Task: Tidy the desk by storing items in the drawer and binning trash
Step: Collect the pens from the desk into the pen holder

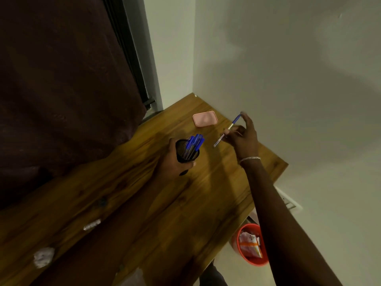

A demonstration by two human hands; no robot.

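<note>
Crumpled scraps of pale paper [43,256] lie nearest on the wooden worktop [132,203], a larger wad at the front left and a smaller scrap [92,225] a little farther in. Grain on the planks runs in long warm-brown streaks. Below the worktop's right edge stands a round orange bin [242,252] with wrappers inside, partly hidden by the right forearm.

Farther in, the left hand [172,159] wraps its grip around a black mesh pen holder [186,150], a cylinder tilted toward the right and raised off the wood, by the look of it. Blue capped pens [194,142] bunch inside and poke out of its mouth.

Just beside it, the right hand [244,137] pinches a single blue pen [226,131] between its fingertips, the slender barrel slanting from upper right to lower left, apart from the holder. A pale chain bracelet [249,158] circles that wrist.

Beyond both hands, a flat pink rectangular case [205,119] with rounded corners rests near the far corner, against plain pale walls. A dark curtain [61,79] hangs at left.
</note>
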